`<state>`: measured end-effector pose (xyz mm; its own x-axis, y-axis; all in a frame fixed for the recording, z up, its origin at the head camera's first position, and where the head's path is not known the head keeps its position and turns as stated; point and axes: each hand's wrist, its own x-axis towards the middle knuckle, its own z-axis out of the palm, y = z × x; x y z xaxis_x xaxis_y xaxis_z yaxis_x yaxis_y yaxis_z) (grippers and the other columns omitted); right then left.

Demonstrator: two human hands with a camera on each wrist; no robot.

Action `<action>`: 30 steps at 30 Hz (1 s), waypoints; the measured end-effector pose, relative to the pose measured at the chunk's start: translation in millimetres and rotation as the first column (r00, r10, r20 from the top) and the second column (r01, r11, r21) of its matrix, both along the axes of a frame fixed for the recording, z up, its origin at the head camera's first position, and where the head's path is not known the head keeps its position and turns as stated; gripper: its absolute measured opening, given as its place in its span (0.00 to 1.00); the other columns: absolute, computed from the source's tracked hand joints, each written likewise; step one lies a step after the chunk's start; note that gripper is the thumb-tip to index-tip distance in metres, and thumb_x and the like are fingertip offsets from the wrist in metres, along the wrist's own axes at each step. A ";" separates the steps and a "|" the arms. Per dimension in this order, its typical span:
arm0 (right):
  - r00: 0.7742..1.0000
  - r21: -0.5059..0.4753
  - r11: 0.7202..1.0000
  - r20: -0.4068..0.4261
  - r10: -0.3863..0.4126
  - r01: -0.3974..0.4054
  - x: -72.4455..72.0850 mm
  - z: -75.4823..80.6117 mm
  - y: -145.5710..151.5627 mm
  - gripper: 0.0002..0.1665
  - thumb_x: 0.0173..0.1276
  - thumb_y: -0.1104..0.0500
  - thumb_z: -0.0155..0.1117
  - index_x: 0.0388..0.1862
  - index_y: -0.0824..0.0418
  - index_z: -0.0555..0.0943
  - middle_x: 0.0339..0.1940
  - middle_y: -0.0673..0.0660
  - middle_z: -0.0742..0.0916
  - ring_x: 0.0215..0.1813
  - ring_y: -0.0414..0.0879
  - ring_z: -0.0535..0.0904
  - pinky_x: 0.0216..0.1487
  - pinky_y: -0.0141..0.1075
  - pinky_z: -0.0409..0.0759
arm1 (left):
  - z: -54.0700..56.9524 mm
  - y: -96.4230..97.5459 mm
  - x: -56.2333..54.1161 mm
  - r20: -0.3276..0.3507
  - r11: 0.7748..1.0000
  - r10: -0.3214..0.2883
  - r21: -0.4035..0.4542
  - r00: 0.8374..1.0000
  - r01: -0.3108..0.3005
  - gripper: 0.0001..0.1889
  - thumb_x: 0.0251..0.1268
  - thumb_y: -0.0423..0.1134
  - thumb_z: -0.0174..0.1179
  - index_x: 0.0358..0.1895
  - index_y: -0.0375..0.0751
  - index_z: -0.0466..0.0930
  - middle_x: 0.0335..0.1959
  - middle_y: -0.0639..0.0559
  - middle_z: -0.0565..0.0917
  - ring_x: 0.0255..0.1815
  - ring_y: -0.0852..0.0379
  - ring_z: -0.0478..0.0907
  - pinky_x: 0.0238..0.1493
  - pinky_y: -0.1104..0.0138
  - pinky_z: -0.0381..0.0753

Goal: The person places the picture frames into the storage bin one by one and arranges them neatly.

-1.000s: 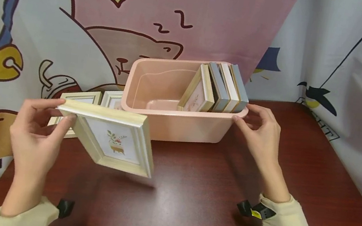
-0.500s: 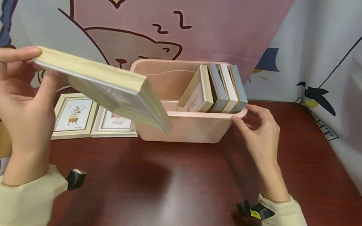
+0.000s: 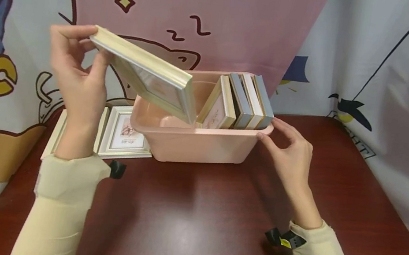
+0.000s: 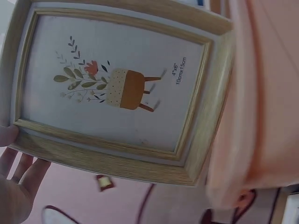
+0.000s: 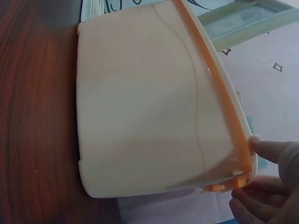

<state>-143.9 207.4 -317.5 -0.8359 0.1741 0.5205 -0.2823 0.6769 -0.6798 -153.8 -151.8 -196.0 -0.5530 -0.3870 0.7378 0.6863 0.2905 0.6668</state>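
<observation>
My left hand (image 3: pixel 81 68) pinches a cream picture frame (image 3: pixel 145 71) by one edge, thumb on one side and fingers on the other. The frame is tilted above the left part of a pink plastic bin (image 3: pixel 201 147). In the left wrist view, the frame's print (image 4: pixel 121 88) shows a potted plant, close to the bin's rim. At the bin's right front corner, my right hand (image 3: pixel 289 159) grips the rim between thumb and fingers. Several frames lean together inside the bin's right half: a cream frame (image 3: pixel 220 108) in front of grey-blue and white ones (image 3: pixel 256 102).
Left of the bin, a white picture frame (image 3: pixel 123 130) and a cream one (image 3: pixel 54 135), partly hidden by my left arm, lie on the dark wooden table (image 3: pixel 189 223). A printed curtain (image 3: pixel 245 22) hangs behind the bin.
My left hand first lifted leftward with the frame, turning it flatter, then moved right and up until the frame hung over the bin. My right hand stays at the rim.
</observation>
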 end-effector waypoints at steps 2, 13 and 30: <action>1.000 -0.001 1.000 -0.002 0.002 -0.002 -0.5 -1.0 -0.5 0.29 0.57 0.53 0.78 0.58 0.58 0.85 0.57 0.57 0.88 0.62 0.50 0.82 0.63 0.48 0.78 | -7.6 1.7 -11.5 0.022 1.000 -0.016 -0.014 1.000 0.016 0.12 0.66 0.26 0.59 0.50 0.42 0.76 0.45 0.59 0.80 0.47 0.55 0.83 0.45 0.72 0.87; 1.000 -0.006 1.000 -0.022 0.012 -0.012 -2.6 -6.2 -2.4 0.29 0.57 0.52 0.78 0.58 0.56 0.85 0.57 0.55 0.88 0.61 0.48 0.83 0.61 0.43 0.78 | -54.8 23.9 -64.5 0.198 0.987 -0.158 -0.008 0.967 0.162 0.14 0.66 0.20 0.50 0.52 0.31 0.75 0.43 0.64 0.80 0.46 0.63 0.81 0.42 0.73 0.79; 0.997 -0.027 0.999 -0.076 0.026 -0.028 -0.3 -7.2 -0.8 0.27 0.58 0.55 0.78 0.58 0.54 0.85 0.55 0.52 0.89 0.48 0.48 0.88 0.45 0.11 0.74 | -73.4 72.7 -68.8 0.581 0.841 -0.359 -0.138 0.731 0.523 0.47 0.63 0.28 0.64 0.79 0.44 0.43 0.82 0.46 0.52 0.82 0.51 0.50 0.81 0.57 0.58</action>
<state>-144.2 206.5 -324.7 -0.7990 0.1675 0.5775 -0.3516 0.6489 -0.6747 -222.6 -79.2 -269.5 -0.9303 0.1711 0.3244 0.3608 0.2676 0.8934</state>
